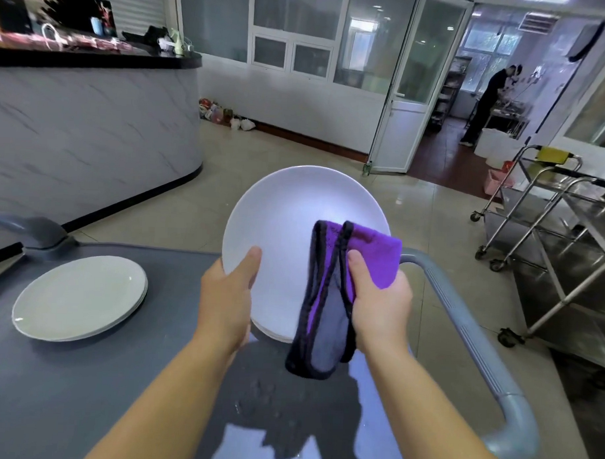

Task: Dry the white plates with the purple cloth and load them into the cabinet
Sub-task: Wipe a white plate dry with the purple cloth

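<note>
Gripping the white plate [294, 215] by its near edge, the left hand [228, 295] tilted it up while the right hand [382, 300] clutched the purple cloth [372, 257] against its face, mid-drying; the next move probably called for sweeping the cloth across the bare part beyond both hands.

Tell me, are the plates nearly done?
Not yet. The left hand holds a white plate while the right hand holds the purple cloth against it. A stack of plates sits on the grey cart; dried or not, I cannot tell. No cabinet shows, so loading remains.
</note>
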`<act>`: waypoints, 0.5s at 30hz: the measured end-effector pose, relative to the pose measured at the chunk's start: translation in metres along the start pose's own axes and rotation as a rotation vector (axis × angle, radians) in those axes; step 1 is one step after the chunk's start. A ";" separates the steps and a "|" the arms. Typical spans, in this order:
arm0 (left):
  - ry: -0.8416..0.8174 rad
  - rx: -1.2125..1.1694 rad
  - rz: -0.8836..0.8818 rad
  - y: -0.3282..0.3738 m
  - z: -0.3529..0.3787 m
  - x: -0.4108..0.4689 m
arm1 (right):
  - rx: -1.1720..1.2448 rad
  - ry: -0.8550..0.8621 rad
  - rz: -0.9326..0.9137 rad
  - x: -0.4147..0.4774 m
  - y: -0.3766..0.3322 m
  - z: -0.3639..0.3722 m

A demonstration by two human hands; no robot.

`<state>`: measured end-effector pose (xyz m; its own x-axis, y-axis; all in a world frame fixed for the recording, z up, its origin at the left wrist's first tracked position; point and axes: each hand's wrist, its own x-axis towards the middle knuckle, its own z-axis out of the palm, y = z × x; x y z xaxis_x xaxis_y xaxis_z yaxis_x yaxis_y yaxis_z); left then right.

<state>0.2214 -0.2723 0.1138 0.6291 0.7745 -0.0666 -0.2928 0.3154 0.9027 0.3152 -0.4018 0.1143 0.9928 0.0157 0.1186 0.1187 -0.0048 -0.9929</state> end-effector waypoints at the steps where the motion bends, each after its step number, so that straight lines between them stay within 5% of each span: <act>1: -0.096 0.034 -0.008 0.006 -0.007 0.003 | -0.053 -0.040 -0.048 0.009 -0.007 -0.005; 4: -0.254 0.270 0.087 0.030 -0.018 0.010 | -0.252 -0.224 -0.232 0.029 -0.035 -0.018; 8: -0.013 0.471 0.343 0.039 -0.010 0.010 | -0.305 -0.304 -0.273 0.024 -0.042 -0.011; 12: 0.073 0.232 0.285 0.021 -0.010 0.004 | -0.018 -0.008 -0.038 -0.008 0.001 0.009; 15: 0.188 -0.008 0.159 0.005 -0.006 -0.005 | 0.107 0.005 0.110 -0.034 0.023 0.024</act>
<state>0.2122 -0.2714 0.1158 0.4296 0.9030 -0.0025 -0.3835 0.1849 0.9048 0.2838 -0.3787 0.0870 0.9998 0.0156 0.0084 0.0068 0.1004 -0.9949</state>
